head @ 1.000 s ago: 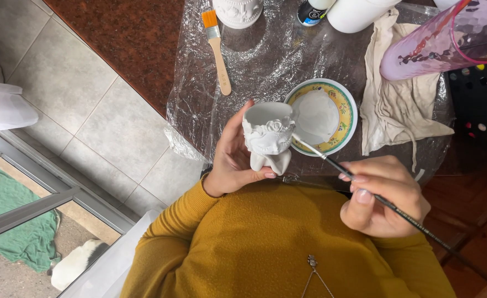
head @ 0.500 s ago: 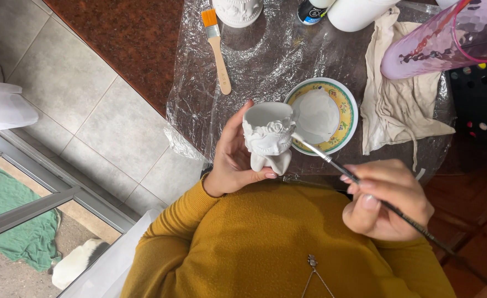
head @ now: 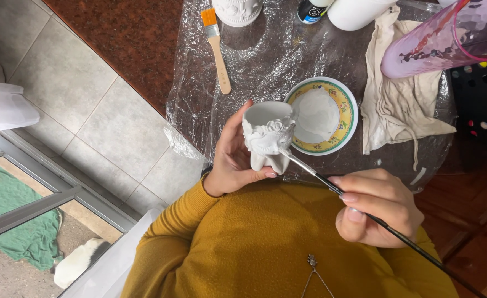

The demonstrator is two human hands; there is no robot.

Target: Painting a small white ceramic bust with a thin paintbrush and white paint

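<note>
My left hand [head: 233,160] holds a small white ceramic pot [head: 269,134] with moulded flowers on its side, lifted just above the table's near edge. My right hand [head: 378,205] grips a thin dark-handled paintbrush [head: 365,215]; its tip touches the pot's right side. Just beyond the pot lies a round dish [head: 345,118] with a yellow patterned rim and white paint in it.
Clear plastic film [head: 254,60] covers the dark table. On it lie a flat wooden brush with orange bristles [head: 217,47], a cream cloth [head: 400,105], another white pot [head: 237,10], a paint bottle [head: 309,11] and a purple tumbler [head: 447,38]. Tiled floor [head: 78,110] is at left.
The brush tip has shifted a little lower along the pot's right side, and my right hand has moved slightly with it. The left hand keeps the pot still.
</note>
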